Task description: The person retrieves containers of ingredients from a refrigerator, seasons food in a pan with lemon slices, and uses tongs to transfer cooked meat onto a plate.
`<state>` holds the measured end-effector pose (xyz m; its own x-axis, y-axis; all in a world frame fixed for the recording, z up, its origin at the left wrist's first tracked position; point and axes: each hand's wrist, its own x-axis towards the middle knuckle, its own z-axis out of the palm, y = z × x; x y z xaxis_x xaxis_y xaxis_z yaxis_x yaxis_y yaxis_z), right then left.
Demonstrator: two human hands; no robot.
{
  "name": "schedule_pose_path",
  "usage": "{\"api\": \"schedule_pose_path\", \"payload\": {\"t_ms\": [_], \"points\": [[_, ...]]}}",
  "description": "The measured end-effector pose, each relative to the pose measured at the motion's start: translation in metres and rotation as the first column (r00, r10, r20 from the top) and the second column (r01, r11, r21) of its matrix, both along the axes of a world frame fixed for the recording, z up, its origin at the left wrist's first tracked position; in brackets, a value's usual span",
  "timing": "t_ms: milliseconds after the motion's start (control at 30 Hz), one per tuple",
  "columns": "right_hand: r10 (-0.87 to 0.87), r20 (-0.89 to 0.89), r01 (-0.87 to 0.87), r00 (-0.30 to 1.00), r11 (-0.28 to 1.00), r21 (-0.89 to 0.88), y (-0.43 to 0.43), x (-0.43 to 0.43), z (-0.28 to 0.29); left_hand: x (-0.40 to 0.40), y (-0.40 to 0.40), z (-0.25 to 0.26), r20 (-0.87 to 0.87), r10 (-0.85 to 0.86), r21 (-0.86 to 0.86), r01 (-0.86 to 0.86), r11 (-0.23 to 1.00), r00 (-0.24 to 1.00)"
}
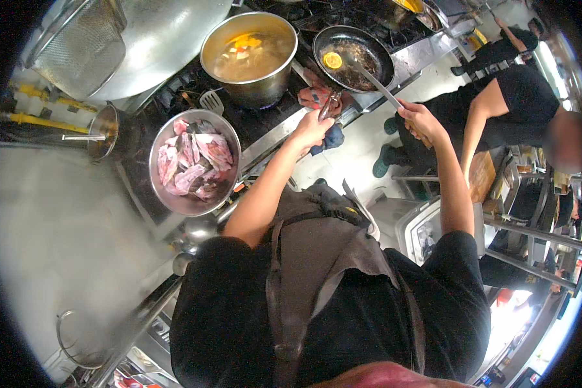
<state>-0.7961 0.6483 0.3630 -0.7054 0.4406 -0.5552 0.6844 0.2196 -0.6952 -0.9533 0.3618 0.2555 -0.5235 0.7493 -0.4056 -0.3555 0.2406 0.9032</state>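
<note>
My left hand (312, 130) is closed on the dark handle of a frying pan (392, 72), beside a red cloth (315, 94). In the pan lie a browned lemon slice (332, 60) and dark browned bits. My right hand (421, 122) grips the wooden handle of a long metal spatula (378, 86), whose blade end rests in the pan. Left of the pan stands a tall steel pot (252, 89) of cloudy broth with pale and orange pieces. Nearer my left arm is a steel bowl (235, 189) of raw, pinkish meat or fish pieces (189, 155).
A slotted turner (211, 102) lies by the pot. A large metal wok or basin (165, 39) and a mesh basket (77, 53) are at upper left, above a small pot (107, 131). A co-worker in black (514, 106) stands close at right, by a wooden board (482, 174).
</note>
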Motion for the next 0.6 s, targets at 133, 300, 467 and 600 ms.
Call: {"api": "schedule_pose_path", "payload": {"t_ms": [133, 300, 467, 600], "points": [[0.027, -0.025, -0.028, 0.999, 0.998, -0.061, 0.009, -0.006, -0.014, -0.02, -0.012, -0.016, -0.017, -0.036, 0.003, 0.036, 0.999, 0.999], [0.015, -0.04, -0.025, 0.999, 0.964, -0.265, 0.019, -0.009, -0.025, -0.026, -0.012, -0.015, 0.009, -0.076, 0.056, 0.075, 0.996, 0.997], [0.051, -0.083, -0.058, 0.995, 0.995, -0.079, -0.007, -0.013, -0.012, -0.032, -0.014, -0.005, -0.029, -0.101, 0.054, 0.102, 0.993, 0.994], [0.42, -0.067, -0.194, 0.905, 0.548, 0.813, -0.033, -0.003, 0.005, -0.031, -0.011, 0.003, -0.036, -0.091, 0.031, 0.092, 0.995, 0.995]]}}
